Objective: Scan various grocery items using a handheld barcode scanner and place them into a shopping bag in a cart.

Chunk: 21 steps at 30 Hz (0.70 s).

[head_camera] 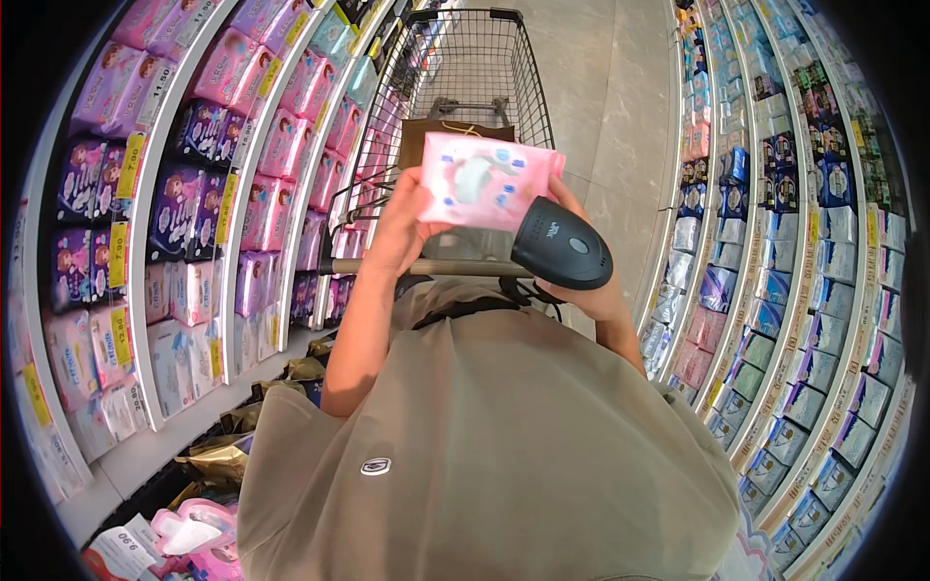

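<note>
A pink soft plastic package (483, 178) with white and blue print is held up in front of me, over the near part of the cart. My left hand (407, 218) grips its left end, thumb at the lower edge. My right hand (592, 290) holds a black handheld barcode scanner (567, 243), whose head overlaps the package's lower right corner; fingers of the same hand show behind the package's right end. Just beyond the package, a brown bag or box (421, 141) with a thin cord sits in the wire shopping cart (465, 62).
The cart's handle (465, 268) crosses just ahead of my body. Shelves of pink and purple packages (265, 210) stand at left, with price tags. More stocked shelves (781, 240) line the right. Low at left are gold packages (218, 457) and a pink display (196, 526).
</note>
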Each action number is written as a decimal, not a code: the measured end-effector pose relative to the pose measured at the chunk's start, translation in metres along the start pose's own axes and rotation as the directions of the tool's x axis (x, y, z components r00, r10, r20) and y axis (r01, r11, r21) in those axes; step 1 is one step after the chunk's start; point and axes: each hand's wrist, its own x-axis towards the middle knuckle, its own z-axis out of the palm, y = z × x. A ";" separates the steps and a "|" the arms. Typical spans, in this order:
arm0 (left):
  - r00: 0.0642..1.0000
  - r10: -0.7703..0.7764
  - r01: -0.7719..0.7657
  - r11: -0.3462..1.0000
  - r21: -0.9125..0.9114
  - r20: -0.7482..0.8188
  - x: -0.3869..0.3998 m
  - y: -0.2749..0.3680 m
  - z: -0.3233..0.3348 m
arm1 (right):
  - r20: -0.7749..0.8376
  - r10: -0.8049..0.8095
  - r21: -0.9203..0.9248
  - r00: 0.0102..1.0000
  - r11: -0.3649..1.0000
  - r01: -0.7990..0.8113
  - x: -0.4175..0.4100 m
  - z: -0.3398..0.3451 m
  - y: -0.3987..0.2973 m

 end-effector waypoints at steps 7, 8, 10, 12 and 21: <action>0.966 -0.186 0.234 0.922 0.309 -0.180 0.007 -0.027 0.034 | -0.126 0.227 0.016 0.966 0.974 -0.227 -0.010 -0.007 -0.010; 0.969 -0.159 0.206 0.941 0.267 -0.187 0.009 -0.035 0.031 | -0.129 0.231 0.019 0.964 0.973 -0.231 -0.011 -0.008 -0.005; 0.971 -0.151 0.191 0.955 0.226 -0.184 0.015 -0.038 0.026 | -0.129 0.204 -0.099 0.971 0.971 -0.217 -0.015 -0.011 0.005; 0.980 -0.015 0.078 0.947 0.311 -0.199 0.027 -0.031 0.014 | -0.147 0.251 -0.031 0.957 0.966 -0.258 -0.016 -0.008 0.005; 0.775 0.004 0.433 0.725 0.535 -0.632 0.138 0.015 -0.108 | -0.241 0.570 -0.007 0.785 0.808 -0.589 -0.039 0.007 0.039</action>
